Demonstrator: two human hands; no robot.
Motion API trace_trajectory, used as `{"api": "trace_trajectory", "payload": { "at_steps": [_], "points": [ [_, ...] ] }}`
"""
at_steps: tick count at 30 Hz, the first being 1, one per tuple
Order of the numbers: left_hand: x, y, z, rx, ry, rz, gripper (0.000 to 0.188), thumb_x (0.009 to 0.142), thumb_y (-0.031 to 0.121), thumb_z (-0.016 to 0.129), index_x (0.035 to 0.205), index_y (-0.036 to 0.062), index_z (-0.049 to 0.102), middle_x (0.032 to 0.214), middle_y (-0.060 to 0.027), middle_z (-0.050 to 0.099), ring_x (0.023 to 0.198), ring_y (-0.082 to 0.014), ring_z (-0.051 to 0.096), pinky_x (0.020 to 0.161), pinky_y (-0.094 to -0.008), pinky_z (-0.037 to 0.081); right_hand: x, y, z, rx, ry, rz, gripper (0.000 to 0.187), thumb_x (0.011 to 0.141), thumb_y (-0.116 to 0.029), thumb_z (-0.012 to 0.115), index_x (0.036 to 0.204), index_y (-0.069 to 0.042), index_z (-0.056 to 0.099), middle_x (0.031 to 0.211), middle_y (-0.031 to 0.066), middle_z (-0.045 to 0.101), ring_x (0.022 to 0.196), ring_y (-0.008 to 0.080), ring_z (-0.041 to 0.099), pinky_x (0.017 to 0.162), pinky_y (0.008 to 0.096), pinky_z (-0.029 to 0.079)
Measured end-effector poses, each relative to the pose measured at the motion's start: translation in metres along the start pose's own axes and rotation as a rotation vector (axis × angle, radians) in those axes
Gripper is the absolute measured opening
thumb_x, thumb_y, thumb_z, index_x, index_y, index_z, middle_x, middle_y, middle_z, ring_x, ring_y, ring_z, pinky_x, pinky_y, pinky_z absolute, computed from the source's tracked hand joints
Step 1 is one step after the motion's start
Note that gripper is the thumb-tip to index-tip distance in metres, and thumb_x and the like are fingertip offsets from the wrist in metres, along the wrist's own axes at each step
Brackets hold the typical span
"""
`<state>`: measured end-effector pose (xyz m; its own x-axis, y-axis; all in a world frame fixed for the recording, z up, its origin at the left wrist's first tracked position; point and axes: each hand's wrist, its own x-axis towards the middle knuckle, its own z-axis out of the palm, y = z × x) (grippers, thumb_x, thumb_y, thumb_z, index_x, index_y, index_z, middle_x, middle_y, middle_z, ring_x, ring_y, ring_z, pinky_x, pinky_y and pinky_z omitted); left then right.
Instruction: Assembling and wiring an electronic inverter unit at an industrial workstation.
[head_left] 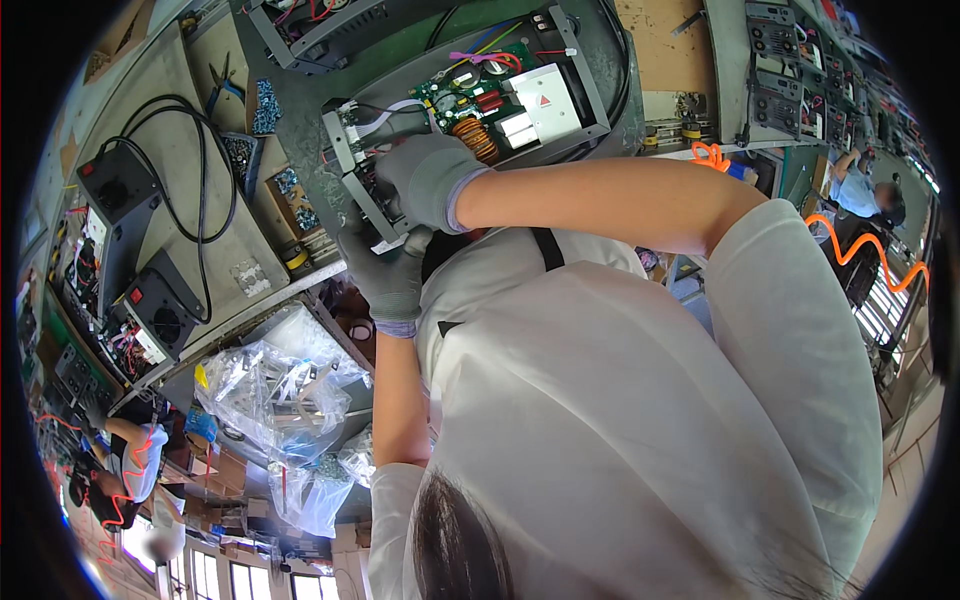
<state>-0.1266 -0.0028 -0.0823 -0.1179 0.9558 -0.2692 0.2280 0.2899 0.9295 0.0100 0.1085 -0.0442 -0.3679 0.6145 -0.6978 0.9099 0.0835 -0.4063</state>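
An opened electronic power unit lies on the green work surface, its dark grey metal chassis [597, 100] holding a green circuit board [432, 92], a copper coil [474, 138] and a white metal plate [545, 105]. At its left end stands a narrow grey end panel [340, 145], joined by a pale ribbon cable [388, 117]. My left hand [385, 275], in a grey glove, grips the panel's near end. My right hand [430, 178], also gloved, is bent over the panel's inner side with fingers curled; what the fingertips pinch is hidden.
Another open chassis [320, 40] sits beyond. To the left are bins of screws [265, 108], pliers [224, 82], a coiled black cable [205, 215] and finished-looking units [160, 305]. A clear plastic bag [285, 385] of parts lies below the bench edge. Other people work at both sides.
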Motion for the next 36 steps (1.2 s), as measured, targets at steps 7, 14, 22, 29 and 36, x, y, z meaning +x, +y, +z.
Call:
{"api": "trace_trajectory", "payload": {
  "at_steps": [7, 14, 22, 29, 36],
  "points": [
    [0.001, 0.0, -0.003, 0.086, -0.017, 0.028, 0.098, 0.067, 0.048, 0.09, 0.138, -0.0029, 0.043, 0.129, -0.0124, 0.056, 0.117, -0.0226, 0.057, 0.101, -0.037, 0.046, 0.001, 0.003, 0.002, -0.046, -0.005, -0.093, 0.024, 0.083, -0.026, 0.068, 0.103, -0.013, 0.072, 0.102, 0.014, 0.07, 0.098, 0.0306, 0.069, 0.086, 0.0433, 0.055],
    [-0.002, -0.003, 0.0, 0.045, 0.022, 0.044, 0.1, 0.066, 0.044, 0.091, 0.139, -0.004, 0.043, 0.131, -0.0164, 0.053, 0.12, -0.0262, 0.055, 0.101, -0.0383, 0.045, -0.002, 0.005, 0.003, 0.023, 0.011, -0.063, 0.023, 0.083, -0.027, 0.068, 0.103, -0.016, 0.073, 0.1, 0.0092, 0.072, 0.096, 0.0299, 0.069, 0.084, 0.0433, 0.054],
    [-0.001, -0.009, 0.001, 0.045, 0.016, 0.05, 0.098, 0.066, 0.041, 0.092, 0.139, -0.0037, 0.044, 0.132, -0.016, 0.053, 0.119, -0.0264, 0.055, 0.1, -0.0383, 0.046, 0.0, 0.008, 0.001, 0.093, -0.059, -0.027, 0.028, 0.083, -0.022, 0.066, 0.11, -0.019, 0.072, 0.1, 0.0113, 0.072, 0.097, 0.0311, 0.069, 0.089, 0.0419, 0.054],
    [-0.003, -0.002, 0.001, 0.023, 0.027, 0.039, 0.101, 0.065, 0.045, 0.091, 0.138, -0.0049, 0.043, 0.13, -0.0169, 0.053, 0.118, -0.0274, 0.055, 0.1, -0.0387, 0.046, 0.002, 0.002, 0.003, 0.001, -0.029, 0.0, 0.024, 0.082, -0.02, 0.066, 0.105, -0.015, 0.072, 0.103, 0.0132, 0.071, 0.097, 0.0324, 0.069, 0.086, 0.044, 0.054],
    [-0.003, -0.007, 0.002, 0.1, 0.058, 0.071, 0.101, 0.065, 0.044, 0.092, 0.138, -0.0043, 0.043, 0.127, -0.0169, 0.053, 0.117, -0.0288, 0.055, 0.1, -0.0401, 0.045, -0.004, 0.001, -0.004, -0.013, -0.096, -0.08, 0.023, 0.085, -0.023, 0.065, 0.105, -0.014, 0.07, 0.099, 0.0132, 0.072, 0.096, 0.032, 0.069, 0.084, 0.0444, 0.054]
  ]
}}
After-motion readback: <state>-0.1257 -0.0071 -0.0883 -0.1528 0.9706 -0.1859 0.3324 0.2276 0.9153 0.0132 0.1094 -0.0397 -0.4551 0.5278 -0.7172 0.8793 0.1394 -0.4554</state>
